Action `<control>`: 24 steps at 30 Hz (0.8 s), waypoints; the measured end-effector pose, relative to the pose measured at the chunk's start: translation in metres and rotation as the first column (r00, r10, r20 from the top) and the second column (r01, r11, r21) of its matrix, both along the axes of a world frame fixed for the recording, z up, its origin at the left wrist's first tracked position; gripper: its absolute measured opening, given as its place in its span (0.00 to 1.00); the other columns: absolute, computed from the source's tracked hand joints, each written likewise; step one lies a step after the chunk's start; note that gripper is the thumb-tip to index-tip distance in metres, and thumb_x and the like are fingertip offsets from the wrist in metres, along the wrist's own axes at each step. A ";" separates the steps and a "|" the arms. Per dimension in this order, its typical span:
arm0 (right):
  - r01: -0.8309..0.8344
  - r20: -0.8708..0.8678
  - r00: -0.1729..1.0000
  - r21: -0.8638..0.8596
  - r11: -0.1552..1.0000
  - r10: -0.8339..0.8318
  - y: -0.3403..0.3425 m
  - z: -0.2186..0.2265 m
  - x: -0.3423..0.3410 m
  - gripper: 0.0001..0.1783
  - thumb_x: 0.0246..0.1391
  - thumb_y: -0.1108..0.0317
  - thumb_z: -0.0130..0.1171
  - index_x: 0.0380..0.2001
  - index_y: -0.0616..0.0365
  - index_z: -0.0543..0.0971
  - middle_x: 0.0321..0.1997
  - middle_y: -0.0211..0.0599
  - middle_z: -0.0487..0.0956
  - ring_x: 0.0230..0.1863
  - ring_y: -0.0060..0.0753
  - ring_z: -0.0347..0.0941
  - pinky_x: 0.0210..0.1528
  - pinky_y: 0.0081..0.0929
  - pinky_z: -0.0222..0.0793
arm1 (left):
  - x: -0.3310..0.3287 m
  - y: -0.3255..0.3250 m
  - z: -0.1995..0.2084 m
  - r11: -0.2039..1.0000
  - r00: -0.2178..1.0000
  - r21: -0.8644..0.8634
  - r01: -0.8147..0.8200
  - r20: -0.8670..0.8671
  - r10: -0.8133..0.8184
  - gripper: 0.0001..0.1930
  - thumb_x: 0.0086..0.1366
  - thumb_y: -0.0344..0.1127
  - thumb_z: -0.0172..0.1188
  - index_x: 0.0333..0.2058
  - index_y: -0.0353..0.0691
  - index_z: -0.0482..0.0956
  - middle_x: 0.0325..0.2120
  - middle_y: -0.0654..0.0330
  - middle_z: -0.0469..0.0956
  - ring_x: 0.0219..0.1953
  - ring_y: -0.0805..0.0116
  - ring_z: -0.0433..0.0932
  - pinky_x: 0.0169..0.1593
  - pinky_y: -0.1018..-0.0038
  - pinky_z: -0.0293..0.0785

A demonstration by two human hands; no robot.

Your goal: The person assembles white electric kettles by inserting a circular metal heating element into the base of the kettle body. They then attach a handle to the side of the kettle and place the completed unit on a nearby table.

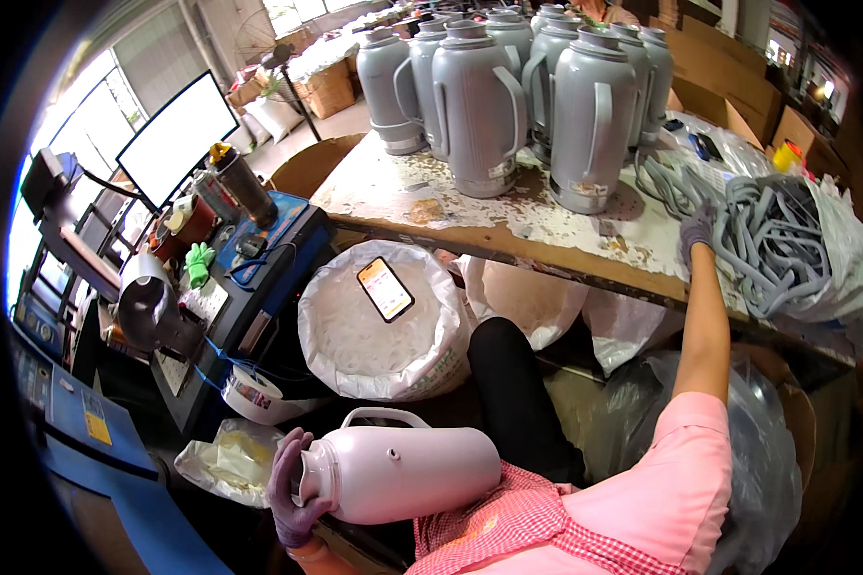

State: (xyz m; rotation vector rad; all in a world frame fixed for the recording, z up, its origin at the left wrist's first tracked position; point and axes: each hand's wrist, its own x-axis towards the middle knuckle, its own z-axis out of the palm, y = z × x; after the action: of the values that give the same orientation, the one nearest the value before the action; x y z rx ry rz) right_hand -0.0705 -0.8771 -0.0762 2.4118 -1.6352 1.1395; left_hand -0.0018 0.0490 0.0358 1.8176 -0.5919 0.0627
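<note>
Head view shows the left hand (292,489), in a purple glove, curled closed around the neck end of a pale pink plastic thermos jug (398,471) that lies on its side across the person's lap at about 6 o'clock in the picture. The jug looks like a stiff, smooth shell, probably light if empty and rather slippery; the looped handle on its upper side or the narrow neck would give the surest hold. The right hand (697,228), also gloved, reaches out to 2 o'clock and rests with fingers bent on a heap of grey plastic handle strips (772,240) on the worn, flaking tabletop (508,216); whether it actually grips one I cannot tell. Beyond, toward 12 o'clock, stands a cluster of tall grey plastic thermos jugs (518,91). Below the tabletop edge a white sack of small parts (379,326) carries a smartphone (385,288). At 9 o'clock sits a blue machine (259,259).
</note>
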 end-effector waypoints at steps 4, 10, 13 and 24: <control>0.021 -0.380 0.918 0.324 0.946 0.110 0.045 0.005 0.050 0.30 0.57 0.61 0.52 0.63 0.57 0.71 0.64 0.56 0.71 0.67 0.54 0.67 0.67 0.43 0.65 | -0.011 0.004 0.010 0.960 0.954 0.147 -0.238 0.224 0.202 0.46 0.48 0.66 0.68 0.53 0.28 0.76 0.51 0.44 0.75 0.49 0.51 0.76 0.55 0.57 0.73; -0.233 -0.177 0.947 0.205 0.951 0.270 0.152 0.086 0.044 0.31 0.59 0.48 0.55 0.58 0.61 0.75 0.52 0.56 0.81 0.53 0.55 0.79 0.55 0.46 0.74 | -0.009 -0.016 0.003 0.952 0.918 -0.049 -0.302 0.255 0.304 0.43 0.48 0.61 0.70 0.51 0.28 0.78 0.48 0.45 0.76 0.51 0.51 0.75 0.55 0.58 0.73; -0.696 0.590 0.708 0.488 0.527 0.389 0.161 0.068 0.055 0.31 0.59 0.56 0.62 0.60 0.61 0.71 0.43 0.51 0.83 0.46 0.41 0.81 0.48 0.35 0.77 | 0.004 -0.034 0.007 0.969 0.924 0.086 -0.231 0.331 0.191 0.41 0.45 0.56 0.73 0.51 0.28 0.78 0.48 0.44 0.77 0.50 0.49 0.76 0.55 0.58 0.73; -0.665 -0.348 0.716 -0.072 0.744 0.606 0.169 0.076 0.088 0.33 0.44 0.58 0.61 0.57 0.53 0.75 0.64 0.50 0.73 0.68 0.52 0.63 0.70 0.39 0.60 | -0.014 -0.021 0.002 0.988 0.904 0.002 -0.153 0.405 0.139 0.37 0.50 0.55 0.70 0.53 0.32 0.77 0.48 0.41 0.76 0.50 0.47 0.76 0.54 0.55 0.73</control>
State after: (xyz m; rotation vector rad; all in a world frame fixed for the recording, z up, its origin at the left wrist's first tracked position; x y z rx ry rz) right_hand 0.0180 -0.7084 0.0001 2.9063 -0.5522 0.8305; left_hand -0.0160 0.0275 0.0378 1.8916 -0.7462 0.5450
